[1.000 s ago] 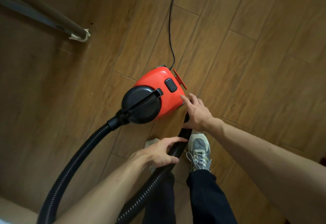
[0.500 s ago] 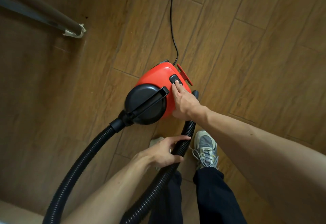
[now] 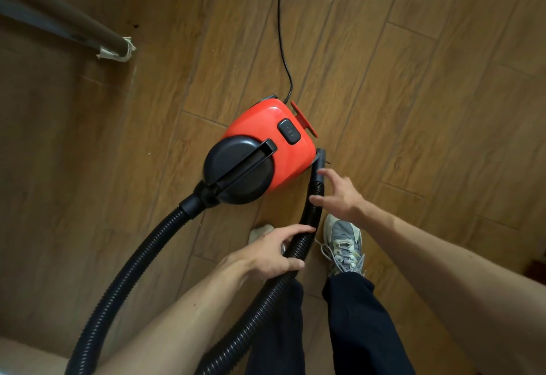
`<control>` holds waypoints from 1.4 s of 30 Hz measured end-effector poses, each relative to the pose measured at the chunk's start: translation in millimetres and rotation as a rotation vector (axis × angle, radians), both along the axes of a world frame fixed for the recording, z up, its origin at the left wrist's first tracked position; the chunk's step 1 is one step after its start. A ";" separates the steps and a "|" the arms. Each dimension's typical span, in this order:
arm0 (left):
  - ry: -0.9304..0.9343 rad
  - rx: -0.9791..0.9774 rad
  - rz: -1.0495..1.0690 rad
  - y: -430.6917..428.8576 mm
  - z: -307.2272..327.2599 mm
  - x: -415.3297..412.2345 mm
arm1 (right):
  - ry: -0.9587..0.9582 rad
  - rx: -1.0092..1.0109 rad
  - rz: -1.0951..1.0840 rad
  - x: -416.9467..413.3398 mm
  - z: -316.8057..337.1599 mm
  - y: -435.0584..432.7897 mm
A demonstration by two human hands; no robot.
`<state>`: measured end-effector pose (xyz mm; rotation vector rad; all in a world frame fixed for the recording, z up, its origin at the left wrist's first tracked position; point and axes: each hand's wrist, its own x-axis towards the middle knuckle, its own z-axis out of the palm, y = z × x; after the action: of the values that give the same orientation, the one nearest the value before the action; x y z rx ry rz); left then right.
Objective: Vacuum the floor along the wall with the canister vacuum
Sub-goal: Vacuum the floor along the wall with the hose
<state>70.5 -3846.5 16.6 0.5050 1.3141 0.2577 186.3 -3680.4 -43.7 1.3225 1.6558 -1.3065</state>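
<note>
A red canister vacuum (image 3: 283, 150) with a black round front and a dark power button (image 3: 289, 131) sits on the wood floor. Its black ribbed hose (image 3: 139, 262) loops from the front down to the left and back up past my legs, its open end (image 3: 319, 164) lying beside the canister. My left hand (image 3: 271, 253) grips the hose just below that end. My right hand (image 3: 338, 194) hovers with spread fingers over the hose end, apart from the canister.
A black power cord (image 3: 280, 34) runs from the canister's rear to the top edge. A dark tube with taped end (image 3: 115, 46) slants in at the upper left. My two shoes (image 3: 344, 244) stand below the canister. A pale surface (image 3: 26, 357) shows at the bottom left.
My right hand pressed the power button half a second ago and has now drawn back down to the hose end. My left hand kept its grip on the hose.
</note>
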 end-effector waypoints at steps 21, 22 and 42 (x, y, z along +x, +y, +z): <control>0.158 -0.012 -0.237 -16.3 8.5 33.0 | 0.241 -0.059 -0.662 66.6 5.9 -75.3; 0.201 0.007 -0.286 -15.3 6.5 38.8 | 0.236 -0.037 -0.662 71.5 2.3 -78.5; 0.587 0.202 -0.617 -88.7 -122.0 150.1 | 0.137 -0.041 -0.653 167.6 -112.9 -139.8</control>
<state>220.5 -3935.2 -105.4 1.1887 1.6255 -0.3003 353.9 -3820.2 -156.6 1.8725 1.3088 -1.8177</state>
